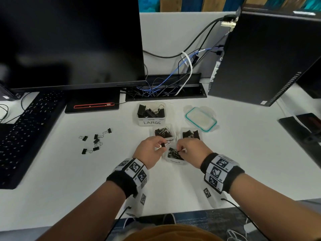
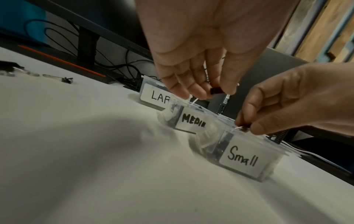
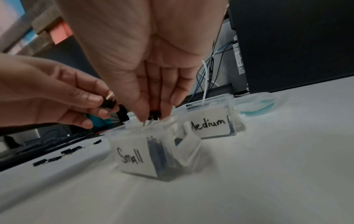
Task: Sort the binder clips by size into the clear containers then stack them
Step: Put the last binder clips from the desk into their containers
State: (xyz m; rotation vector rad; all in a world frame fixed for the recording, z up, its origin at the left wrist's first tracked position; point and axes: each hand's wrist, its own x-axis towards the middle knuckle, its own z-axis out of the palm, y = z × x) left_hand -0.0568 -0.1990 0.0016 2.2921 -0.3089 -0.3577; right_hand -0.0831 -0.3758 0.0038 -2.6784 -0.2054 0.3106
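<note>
**Both hands pinch clips over the Small tub**

Left hand (image 1: 150, 151) pinches a small clip (image 1: 163, 145); right hand (image 1: 192, 149) pinches another (image 3: 153, 114) above the clip-filled Small container (image 1: 175, 158). Farther off stand two clip-filled Medium containers (image 1: 164, 133) and the Large container (image 1: 151, 113). Loose clips (image 1: 94, 140) lie left. Only wrist views show "Medium" labels.

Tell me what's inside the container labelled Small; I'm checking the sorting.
The Small container holds a heap of small black binder clips. The right hand pinches one clip over it and covers part of the contents, so no count is possible.
</note>
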